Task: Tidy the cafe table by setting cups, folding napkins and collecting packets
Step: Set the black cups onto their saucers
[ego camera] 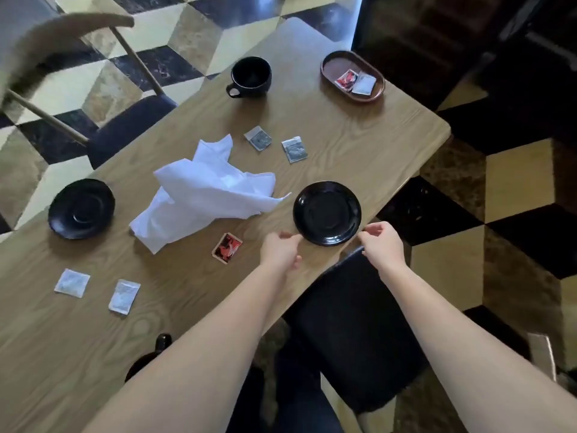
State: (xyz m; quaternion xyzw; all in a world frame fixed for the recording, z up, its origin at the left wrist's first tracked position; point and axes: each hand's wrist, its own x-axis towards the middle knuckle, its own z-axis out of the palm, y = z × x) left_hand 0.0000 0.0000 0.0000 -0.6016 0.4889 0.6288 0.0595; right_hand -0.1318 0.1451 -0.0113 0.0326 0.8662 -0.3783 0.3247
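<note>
1. Black saucer (327, 213) sits flat near the worktop (359, 145) edge, ready for a cup (251, 77).
2. Your left hand (281, 250) and right hand (381, 245) flank its near rim, each grip half-open, holding nothing.
3. Napkin (206, 195) crowds its left; bare wood lies beyond.

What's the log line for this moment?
phase: setting saucer | left hand, right hand: at near rim of round black saucer, grip unclear | crumpled white napkin: unfolded | oval brown tray: two packets
</note>
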